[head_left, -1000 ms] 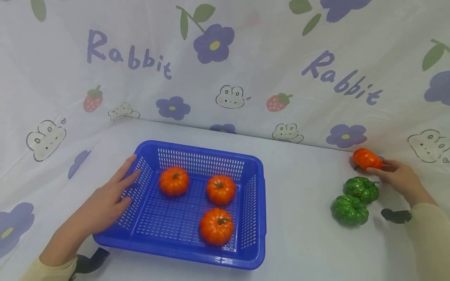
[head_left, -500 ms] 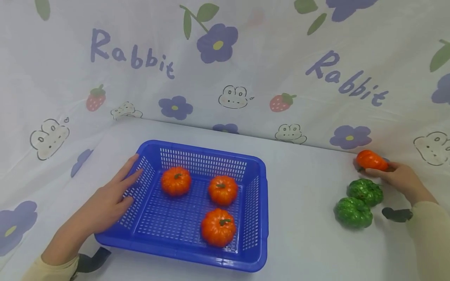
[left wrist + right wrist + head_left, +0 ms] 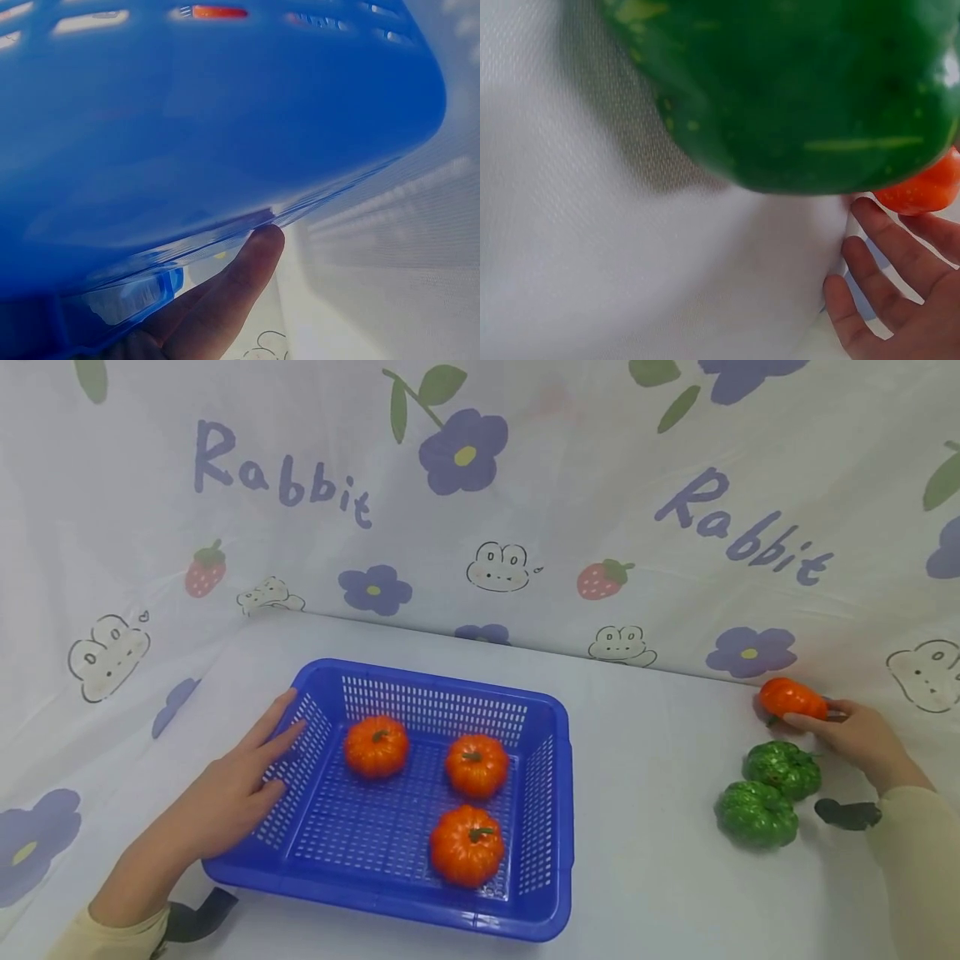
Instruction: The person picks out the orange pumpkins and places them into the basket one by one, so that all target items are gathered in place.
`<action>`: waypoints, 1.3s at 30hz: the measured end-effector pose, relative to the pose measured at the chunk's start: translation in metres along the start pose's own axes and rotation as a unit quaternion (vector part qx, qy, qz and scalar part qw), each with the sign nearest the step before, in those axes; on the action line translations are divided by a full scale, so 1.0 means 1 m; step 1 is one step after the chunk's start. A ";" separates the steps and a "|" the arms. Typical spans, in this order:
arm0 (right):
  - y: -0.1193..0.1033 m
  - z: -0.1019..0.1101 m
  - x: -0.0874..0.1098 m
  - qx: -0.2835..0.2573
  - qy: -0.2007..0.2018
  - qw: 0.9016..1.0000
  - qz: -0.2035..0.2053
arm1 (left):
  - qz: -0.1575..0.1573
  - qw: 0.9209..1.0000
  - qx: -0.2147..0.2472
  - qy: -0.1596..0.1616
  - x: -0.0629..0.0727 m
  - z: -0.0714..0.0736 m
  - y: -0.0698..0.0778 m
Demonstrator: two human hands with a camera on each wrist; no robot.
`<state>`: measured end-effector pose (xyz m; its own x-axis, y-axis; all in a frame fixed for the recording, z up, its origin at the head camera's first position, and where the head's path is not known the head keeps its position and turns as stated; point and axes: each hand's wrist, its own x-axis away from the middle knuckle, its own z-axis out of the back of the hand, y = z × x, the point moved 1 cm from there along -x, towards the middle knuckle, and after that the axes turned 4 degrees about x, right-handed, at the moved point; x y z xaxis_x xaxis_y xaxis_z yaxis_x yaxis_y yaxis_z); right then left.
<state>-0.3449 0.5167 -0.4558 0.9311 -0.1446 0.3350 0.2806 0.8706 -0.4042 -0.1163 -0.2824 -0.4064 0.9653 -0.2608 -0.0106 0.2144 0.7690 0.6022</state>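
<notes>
My left hand rests on the left rim of a blue plastic basket, fingers straight and spread. In the left wrist view, a fingertip touches the rim beside the basket's outer wall. Three small orange pumpkins with green stems lie inside: one at the back left, one at the right, one at the front right. At the far right, my right hand holds another orange pumpkin, thumb in front and fingers behind. It sits tilted, stem toward the lower left. Its contact with the table is unclear.
Two green pumpkins, one farther back and one nearer, sit together just in front of the right hand. A white cloth backdrop printed with rabbits and flowers rises behind the white table.
The head view has shifted slightly, so everything sits a little farther right. The orange pumpkin in my right hand turns slightly in place. My left hand stays on the rim.
</notes>
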 end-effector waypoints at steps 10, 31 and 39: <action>-0.004 0.003 -0.001 -0.003 0.001 0.999 0.054 | 0.003 1.000 0.000 0.000 0.000 0.001 0.001; -0.070 0.000 0.023 -0.013 -0.011 0.986 0.168 | 0.005 1.000 0.000 -0.004 -0.001 0.000 0.001; -0.082 -0.002 0.031 -0.029 0.012 0.983 0.179 | 0.002 1.000 0.001 -0.001 -0.001 0.000 0.000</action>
<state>-0.3385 0.4403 -0.4142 0.9775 0.1547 0.1434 -0.0534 0.8393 -0.5411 -0.1170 -0.2817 -0.4061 0.9658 -0.2592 -0.0073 0.2109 0.7690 0.6035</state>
